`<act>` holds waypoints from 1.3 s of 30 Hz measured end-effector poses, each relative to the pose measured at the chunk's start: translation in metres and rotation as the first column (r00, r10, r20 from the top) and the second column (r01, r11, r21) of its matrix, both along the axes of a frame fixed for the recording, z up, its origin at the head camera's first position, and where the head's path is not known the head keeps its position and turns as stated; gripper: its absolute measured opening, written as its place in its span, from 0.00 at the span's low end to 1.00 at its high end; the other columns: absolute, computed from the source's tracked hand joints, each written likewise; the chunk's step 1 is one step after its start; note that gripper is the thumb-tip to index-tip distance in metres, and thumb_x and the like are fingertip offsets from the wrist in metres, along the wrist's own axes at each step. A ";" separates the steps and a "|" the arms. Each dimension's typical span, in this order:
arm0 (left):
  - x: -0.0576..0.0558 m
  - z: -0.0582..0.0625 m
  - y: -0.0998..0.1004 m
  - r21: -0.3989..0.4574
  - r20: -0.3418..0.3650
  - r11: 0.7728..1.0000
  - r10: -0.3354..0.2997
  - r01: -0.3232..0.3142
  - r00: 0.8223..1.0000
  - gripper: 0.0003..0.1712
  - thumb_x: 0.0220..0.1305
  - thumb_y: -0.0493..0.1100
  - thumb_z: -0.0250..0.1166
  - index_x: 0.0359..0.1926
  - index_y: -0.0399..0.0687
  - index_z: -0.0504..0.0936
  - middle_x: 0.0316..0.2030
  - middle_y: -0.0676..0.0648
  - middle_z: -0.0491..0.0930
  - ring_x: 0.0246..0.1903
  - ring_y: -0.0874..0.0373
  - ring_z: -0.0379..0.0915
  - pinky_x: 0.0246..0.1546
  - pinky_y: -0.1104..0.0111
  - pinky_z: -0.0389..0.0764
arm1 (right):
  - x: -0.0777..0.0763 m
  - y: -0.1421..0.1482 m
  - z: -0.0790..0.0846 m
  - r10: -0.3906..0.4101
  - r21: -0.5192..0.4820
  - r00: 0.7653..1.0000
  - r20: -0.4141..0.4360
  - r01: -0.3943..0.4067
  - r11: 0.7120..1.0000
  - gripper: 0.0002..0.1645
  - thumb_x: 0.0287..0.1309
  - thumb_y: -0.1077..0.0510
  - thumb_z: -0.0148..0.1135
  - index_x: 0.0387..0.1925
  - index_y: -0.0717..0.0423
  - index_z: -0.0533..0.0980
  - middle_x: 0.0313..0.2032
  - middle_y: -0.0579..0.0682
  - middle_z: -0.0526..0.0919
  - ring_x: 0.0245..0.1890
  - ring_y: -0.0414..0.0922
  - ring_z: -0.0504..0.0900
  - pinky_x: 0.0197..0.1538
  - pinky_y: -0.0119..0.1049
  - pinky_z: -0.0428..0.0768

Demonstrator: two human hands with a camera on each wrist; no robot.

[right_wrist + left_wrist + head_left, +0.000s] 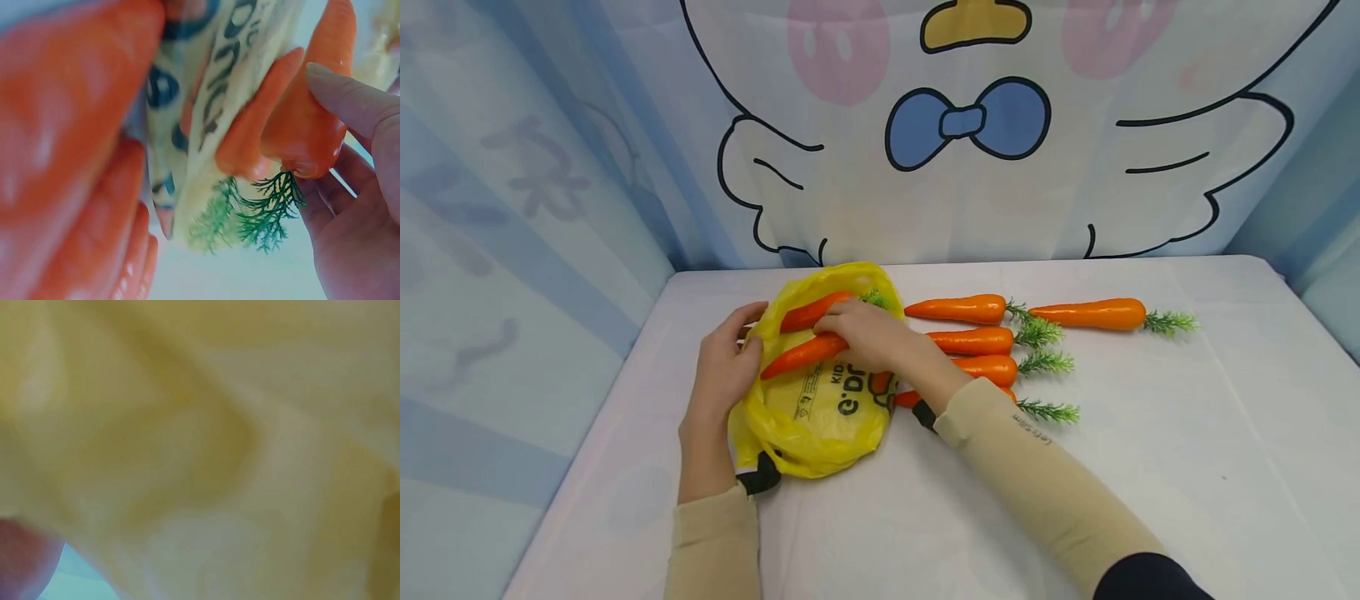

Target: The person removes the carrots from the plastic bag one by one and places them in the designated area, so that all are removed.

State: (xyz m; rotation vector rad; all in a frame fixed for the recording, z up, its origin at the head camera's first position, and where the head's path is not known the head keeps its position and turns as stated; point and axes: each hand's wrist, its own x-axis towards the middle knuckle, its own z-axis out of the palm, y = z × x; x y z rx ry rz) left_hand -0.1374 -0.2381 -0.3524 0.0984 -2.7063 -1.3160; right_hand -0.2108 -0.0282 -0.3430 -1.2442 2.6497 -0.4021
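A yellow plastic bag [827, 450] lies on the table with its mouth spread wide. At its left rim my left hand [724, 367] grips the plastic between thumb and fingers. My right hand [872, 333] reaches over the bag from the right and pinches an orange carrot [802, 356] near its leafy end, its tip pointing left over the bag's mouth. Another carrot [808, 312] lies inside the bag; its green leaves show beside the held one in the right wrist view. Blurred yellow plastic [187, 456] fills most of the left wrist view.
Right of the bag, several carrots lie with leaves pointing right; the top one [962, 309] is nearest the back, and a separate carrot [1097, 314] lies farther right. My right forearm partly covers the lower ones. A printed curtain [955, 200] hangs behind the white table [1187, 467].
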 end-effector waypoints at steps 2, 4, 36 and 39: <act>0.000 -0.001 0.000 -0.002 0.001 1.000 0.000 0.000 1.000 0.28 0.74 0.35 0.48 0.73 0.47 0.69 0.66 0.42 0.72 0.58 0.45 0.69 0.61 0.52 0.71 | 0.001 0.003 0.005 -0.008 0.003 1.000 -0.011 0.008 1.000 0.26 0.64 0.56 0.68 0.63 0.50 0.77 0.61 0.48 0.77 0.62 0.47 0.70 0.69 0.38 0.65; 0.000 -0.001 0.001 -0.001 0.005 1.000 0.001 -0.001 1.000 0.28 0.74 0.35 0.48 0.73 0.47 0.68 0.66 0.42 0.72 0.57 0.45 0.69 0.61 0.52 0.71 | 0.001 0.007 0.009 -0.015 0.002 1.000 -0.021 0.015 1.000 0.26 0.63 0.57 0.69 0.63 0.50 0.77 0.60 0.48 0.77 0.61 0.47 0.70 0.68 0.39 0.66; -0.001 -0.003 0.001 -0.004 0.020 1.000 0.011 -0.011 1.000 0.29 0.74 0.36 0.48 0.73 0.48 0.67 0.67 0.42 0.71 0.57 0.44 0.69 0.61 0.51 0.71 | 0.000 0.121 0.038 -0.220 -0.074 0.975 -0.019 0.218 0.973 0.27 0.62 0.60 0.70 0.63 0.55 0.77 0.60 0.55 0.76 0.61 0.54 0.70 0.63 0.51 0.72; 0.000 -0.002 0.001 -0.006 0.017 1.000 0.010 -0.010 1.000 0.28 0.74 0.35 0.48 0.73 0.48 0.68 0.67 0.42 0.71 0.57 0.44 0.68 0.61 0.51 0.71 | 0.001 0.137 0.037 -0.238 -0.091 0.971 -0.028 0.234 0.968 0.27 0.61 0.60 0.70 0.62 0.56 0.77 0.60 0.56 0.76 0.62 0.55 0.70 0.64 0.52 0.71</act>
